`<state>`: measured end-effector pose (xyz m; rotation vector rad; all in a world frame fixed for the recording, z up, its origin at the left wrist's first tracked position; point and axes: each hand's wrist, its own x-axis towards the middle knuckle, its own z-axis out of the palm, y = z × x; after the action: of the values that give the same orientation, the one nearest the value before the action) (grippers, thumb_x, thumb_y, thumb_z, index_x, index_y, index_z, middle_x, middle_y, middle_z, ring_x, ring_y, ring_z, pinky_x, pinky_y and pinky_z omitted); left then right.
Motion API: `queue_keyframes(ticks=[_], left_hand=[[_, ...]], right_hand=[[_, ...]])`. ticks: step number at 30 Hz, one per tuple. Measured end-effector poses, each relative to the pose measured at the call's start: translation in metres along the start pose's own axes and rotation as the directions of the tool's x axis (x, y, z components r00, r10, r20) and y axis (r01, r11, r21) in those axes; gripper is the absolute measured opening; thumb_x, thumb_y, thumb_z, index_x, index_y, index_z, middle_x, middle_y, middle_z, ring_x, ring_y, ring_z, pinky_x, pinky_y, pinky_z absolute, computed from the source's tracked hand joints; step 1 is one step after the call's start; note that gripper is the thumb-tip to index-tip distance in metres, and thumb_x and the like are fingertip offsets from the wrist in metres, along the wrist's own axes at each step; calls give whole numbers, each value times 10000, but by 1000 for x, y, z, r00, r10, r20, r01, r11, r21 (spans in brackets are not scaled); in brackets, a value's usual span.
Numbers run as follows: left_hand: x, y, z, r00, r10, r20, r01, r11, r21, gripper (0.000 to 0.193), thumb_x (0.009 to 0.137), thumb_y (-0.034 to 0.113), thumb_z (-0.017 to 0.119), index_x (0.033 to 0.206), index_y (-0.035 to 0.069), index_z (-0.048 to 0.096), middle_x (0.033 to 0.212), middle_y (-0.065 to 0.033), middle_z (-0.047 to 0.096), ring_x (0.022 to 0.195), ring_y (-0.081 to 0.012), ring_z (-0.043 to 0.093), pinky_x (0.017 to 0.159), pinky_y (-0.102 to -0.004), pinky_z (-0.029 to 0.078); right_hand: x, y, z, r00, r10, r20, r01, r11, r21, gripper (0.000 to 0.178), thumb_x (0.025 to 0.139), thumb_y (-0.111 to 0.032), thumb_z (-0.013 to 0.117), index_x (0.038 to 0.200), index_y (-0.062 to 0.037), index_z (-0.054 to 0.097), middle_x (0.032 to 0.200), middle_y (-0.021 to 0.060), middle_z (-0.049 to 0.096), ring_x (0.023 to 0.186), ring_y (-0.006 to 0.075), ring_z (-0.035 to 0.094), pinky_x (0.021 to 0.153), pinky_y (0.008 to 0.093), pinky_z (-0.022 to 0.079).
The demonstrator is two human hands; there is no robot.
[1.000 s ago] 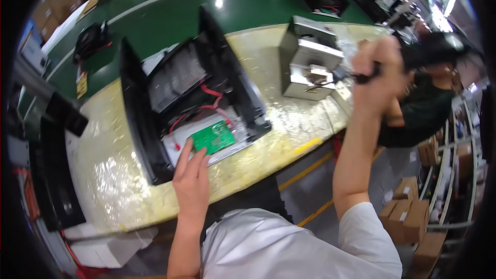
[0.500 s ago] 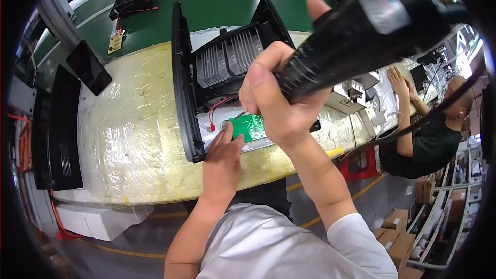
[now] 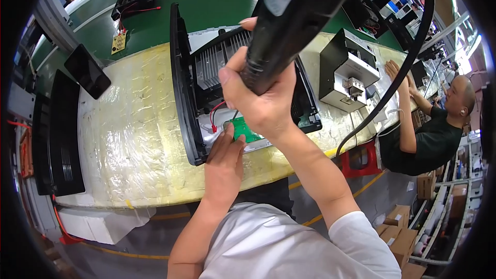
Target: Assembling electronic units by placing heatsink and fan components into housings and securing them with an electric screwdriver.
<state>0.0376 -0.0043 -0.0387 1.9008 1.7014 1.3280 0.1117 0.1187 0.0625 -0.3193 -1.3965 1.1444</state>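
A black electric screwdriver (image 3: 294, 20) is gripped in my right hand (image 3: 266, 106), its thick body tilted up and to the right. The thin bit reaches down from it to the left part of a green circuit board (image 3: 243, 130). My left hand (image 3: 225, 160) holds this board by its left and near edges, fingertips close to the bit. The board lies at the near end of a black housing (image 3: 182, 88). Inside the housing sits a finned metal heat sink (image 3: 208, 70), partly behind my right hand. A red plug (image 3: 214, 128) on a wire rests beside the board.
On the right of the film-covered bench (image 3: 129, 139) stands a black and silver metal box (image 3: 343, 72). A cable (image 3: 380, 101) loops down there. Black panels (image 3: 64, 139) stand at the left. A fan (image 3: 134, 2) lies on the green surface. Another person (image 3: 431, 129) works at the right.
My right hand and the screwdriver have moved left, and the tool stands more upright. The metal box has come into fuller view. My left hand stays at the board.
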Motion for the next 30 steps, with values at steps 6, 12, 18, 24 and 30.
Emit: queue_keyframes(ticks=[6, 12, 18, 24, 30], left_hand=[[8, 6, 6, 1000, 4, 21, -4, 1000, 2, 170, 847, -51, 701, 1015, -38, 675, 1232, -266, 653, 1101, -427, 646, 948, -459, 539], [7, 0, 14, 999, -22, -38, 24, 999, 39, 139, 872, -30, 695, 1010, -29, 704, 1276, -235, 647, 1095, -411, 654, 936, -440, 537], [21, 8, 4, 996, 80, 25, -82, 992, 95, 209, 851, -38, 695, 1060, -42, 691, 1296, -221, 633, 1192, -409, 599, 1014, -474, 481], [26, 12, 6, 990, 110, 90, -122, 981, 149, 196, 863, -23, 686, 1058, -47, 686, 1284, -211, 637, 1226, -411, 575, 1027, -486, 464], [23, 17, 11, 996, 70, 53, -78, 984, 162, 187, 862, -37, 670, 1048, -52, 683, 1282, -202, 647, 1233, -393, 579, 1049, -454, 444]], right_hand=[[3, -3, -11, 1000, -3, -5, 3, 999, -47, 484, 840, 0, 712, 1272, -38, 498, 1003, -8, 590, 883, 57, 525, 777, 221, 441], [13, -54, -40, 969, -146, -200, 174, 976, 133, 190, 918, 10, 655, 1082, -18, 562, 732, 6, 607, 587, 71, 583, 527, 229, 462], [26, -144, -165, 792, -501, -348, 374, 850, -372, 442, 968, -93, 573, 1391, -83, 445, 769, 33, 493, 500, 124, 469, 475, 320, 423], [26, -115, -238, 844, -412, -343, 208, 842, -498, 633, 936, 2, 595, 1498, -39, 306, 702, 40, 540, 483, 130, 504, 468, 301, 447], [43, -110, -240, 901, -285, -327, 117, 886, -450, 199, 907, 5, 640, 1071, -18, 529, 690, 50, 567, 467, 130, 519, 446, 302, 441]])
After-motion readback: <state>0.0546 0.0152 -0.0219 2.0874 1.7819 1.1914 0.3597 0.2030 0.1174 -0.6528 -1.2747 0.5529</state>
